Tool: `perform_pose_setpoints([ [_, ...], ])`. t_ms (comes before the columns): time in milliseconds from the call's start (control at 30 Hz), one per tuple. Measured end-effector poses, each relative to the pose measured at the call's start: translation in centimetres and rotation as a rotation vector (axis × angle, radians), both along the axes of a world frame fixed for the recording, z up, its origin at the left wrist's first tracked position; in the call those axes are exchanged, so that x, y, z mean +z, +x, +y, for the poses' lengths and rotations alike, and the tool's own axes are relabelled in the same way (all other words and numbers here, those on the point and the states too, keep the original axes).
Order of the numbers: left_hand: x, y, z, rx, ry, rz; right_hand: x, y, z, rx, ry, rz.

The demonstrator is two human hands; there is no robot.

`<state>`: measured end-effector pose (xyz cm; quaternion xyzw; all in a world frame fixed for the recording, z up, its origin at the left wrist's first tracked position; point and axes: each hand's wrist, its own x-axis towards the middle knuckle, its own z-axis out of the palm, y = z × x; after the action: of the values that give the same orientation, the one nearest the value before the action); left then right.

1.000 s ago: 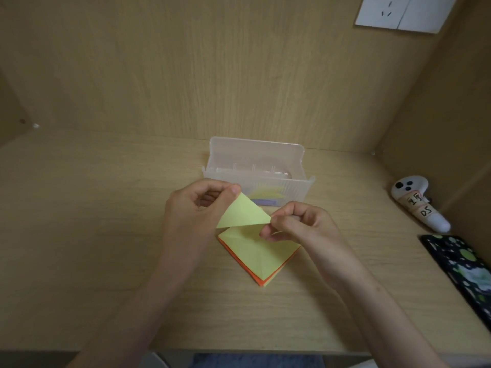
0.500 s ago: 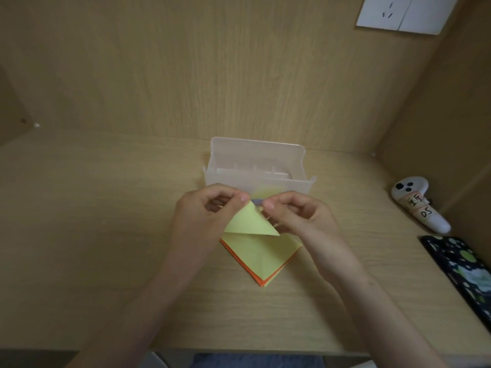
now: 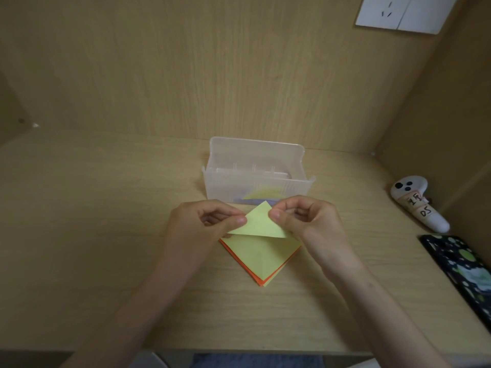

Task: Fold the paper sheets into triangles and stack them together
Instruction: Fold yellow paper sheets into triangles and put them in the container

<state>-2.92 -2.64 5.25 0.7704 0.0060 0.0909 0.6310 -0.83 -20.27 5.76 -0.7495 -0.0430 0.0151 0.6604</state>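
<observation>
A small yellow paper triangle [image 3: 259, 223], point upward, is held just above the desk. My left hand [image 3: 210, 224] pinches its left edge between thumb and forefinger. My right hand [image 3: 305, 221] pinches its right edge the same way. Under it on the desk lies a stack of folded triangles [image 3: 261, 258], yellow on top with an orange one showing along the lower edges, its point toward me. The top edge of the stack is hidden by the held triangle and my fingers.
A clear plastic box [image 3: 257, 176] with coloured sheets inside stands just behind my hands. A white controller [image 3: 417, 205] and a dark patterned phone [image 3: 462, 269] lie at the right. Wooden walls close the desk [image 3: 93, 235] at the back and right.
My right hand slid from the triangle's lower right corner up to its top point, then down its right edge. The triangle stayed over the stack, held by both hands.
</observation>
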Motion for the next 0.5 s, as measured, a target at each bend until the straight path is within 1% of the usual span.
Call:
perform_pose_setpoints([
  [267,0.0,0.1,0.2,-0.002,0.084,-0.034,-0.6,0.2,0.2,-0.049,-0.019,-0.008],
  [367,-0.3,0.2,1.1,0.055,0.138,-0.051,-0.5,0.5,-0.4,-0.122,-0.011,-0.046],
  [433,-0.4,0.4,2.1,0.09,0.116,-0.041,0.0,0.6,-1.3,-0.161,0.017,-0.056],
  [500,-0.6,0.6,2.7,0.072,0.091,-0.018,0.7,0.8,-1.7,-0.132,0.022,-0.053],
])
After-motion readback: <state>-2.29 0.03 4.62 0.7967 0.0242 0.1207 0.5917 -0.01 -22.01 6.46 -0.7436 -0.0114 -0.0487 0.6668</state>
